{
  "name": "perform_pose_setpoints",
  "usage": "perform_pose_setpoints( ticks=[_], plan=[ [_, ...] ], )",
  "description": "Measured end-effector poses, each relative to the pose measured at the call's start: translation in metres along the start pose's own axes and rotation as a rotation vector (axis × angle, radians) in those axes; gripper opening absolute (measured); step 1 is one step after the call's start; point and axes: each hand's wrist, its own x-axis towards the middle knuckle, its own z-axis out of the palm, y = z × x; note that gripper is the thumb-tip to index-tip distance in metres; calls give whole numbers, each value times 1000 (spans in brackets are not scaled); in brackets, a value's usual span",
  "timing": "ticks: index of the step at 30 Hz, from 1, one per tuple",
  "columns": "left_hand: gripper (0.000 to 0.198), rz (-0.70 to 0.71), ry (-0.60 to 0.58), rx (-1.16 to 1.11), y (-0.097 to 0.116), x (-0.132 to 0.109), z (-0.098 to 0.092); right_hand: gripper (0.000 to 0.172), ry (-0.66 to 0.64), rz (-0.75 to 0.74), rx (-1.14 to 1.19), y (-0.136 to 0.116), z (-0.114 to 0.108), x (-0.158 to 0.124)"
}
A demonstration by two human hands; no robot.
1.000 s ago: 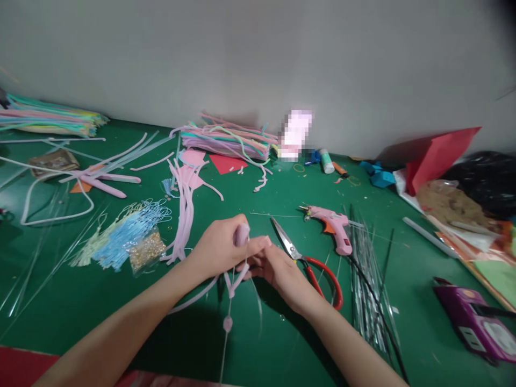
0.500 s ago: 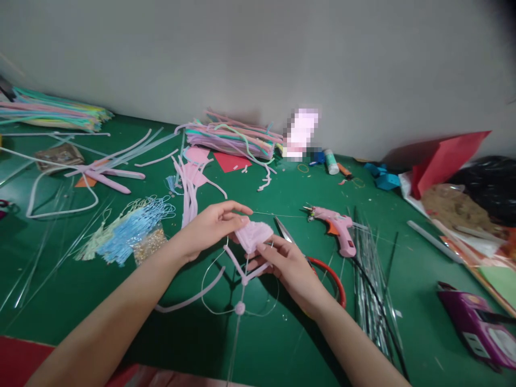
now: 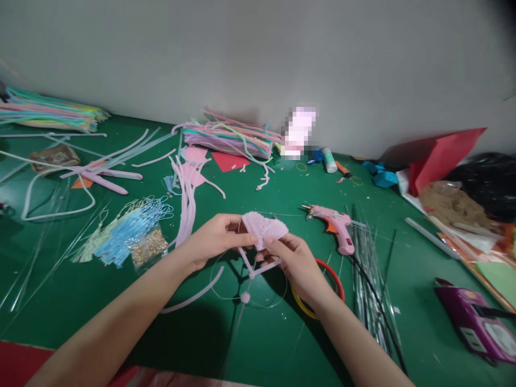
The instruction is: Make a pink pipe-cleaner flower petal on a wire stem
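Note:
Between my hands is a pale pink fan-shaped piece made of pipe cleaners [image 3: 264, 227], its point toward me. My left hand [image 3: 220, 236] pinches its left side with thumb and fingers. On its lower right, my right hand [image 3: 292, 255] grips it with the thumb on top. Just below hangs a V-shaped pink pipe cleaner [image 3: 252, 273] over a thin wire frame with round loops and a small pink pompom [image 3: 245, 297]. Scissors with red and yellow handles [image 3: 336, 277] lie partly hidden under my right hand.
A pink glue gun [image 3: 336, 226] lies to the right beside clear sticks [image 3: 368, 285] and a purple device [image 3: 475, 322]. Blue tassels [image 3: 124, 236] and a bag of gold beads [image 3: 149, 247] are at left. Pipe cleaner bundles [image 3: 229, 141] lie along the wall.
The pink piece has moved slightly right and turned, so its ridged fan face shows more. My left hand has shifted its hold down to the piece's lower left. The scissor blades are now covered.

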Motion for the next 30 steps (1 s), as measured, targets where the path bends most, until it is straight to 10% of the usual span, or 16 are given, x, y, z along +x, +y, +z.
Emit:
perform_pose_setpoints(
  ticks=[30],
  plan=[
    [18,-14,11,-141,-7,4,6,20,-24,-15,-81,-3,3,-3]
  ],
)
